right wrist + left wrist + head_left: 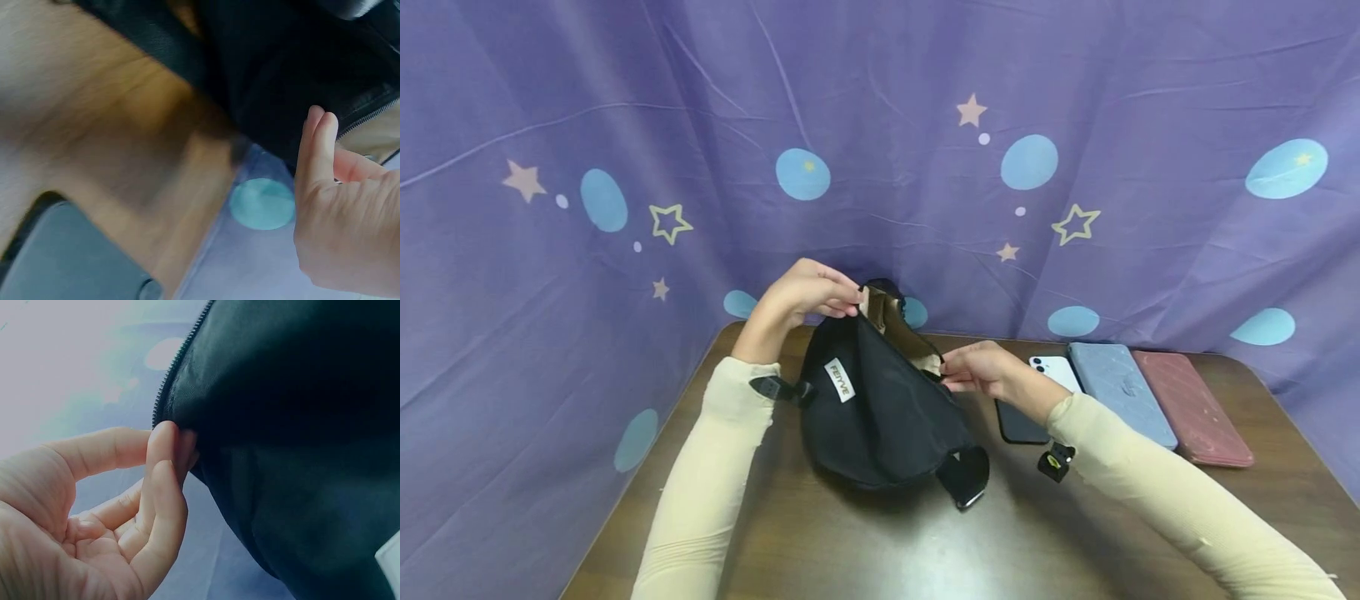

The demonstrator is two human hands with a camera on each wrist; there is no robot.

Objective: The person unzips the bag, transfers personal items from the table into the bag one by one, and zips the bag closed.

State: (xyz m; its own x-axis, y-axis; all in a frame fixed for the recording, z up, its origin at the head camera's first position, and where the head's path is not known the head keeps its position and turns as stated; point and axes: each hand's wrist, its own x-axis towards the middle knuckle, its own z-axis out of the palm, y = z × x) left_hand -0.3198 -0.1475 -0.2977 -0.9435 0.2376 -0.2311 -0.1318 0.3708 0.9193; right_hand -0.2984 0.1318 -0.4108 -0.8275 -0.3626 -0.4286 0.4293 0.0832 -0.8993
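Note:
A black waist bag (880, 408) with a white label and tan lining stands on the brown table (865, 542), its zipped mouth pulled wide. My left hand (808, 293) pinches the far end of the bag's opening; in the left wrist view the thumb and fingers (169, 450) press the zipper edge of the bag (294, 425). My right hand (977, 371) pinches the near right end of the opening. In the right wrist view the hand (340, 219) sits beside the black fabric (281, 75). What lies inside the bag is hidden.
Right of the bag lie a black phone (1018, 423), a white phone (1056, 371), a blue-grey case (1120, 392) and a red case (1191, 408) in a row. A black strap buckle (964, 479) lies in front. A purple star-printed cloth (925, 150) hangs behind.

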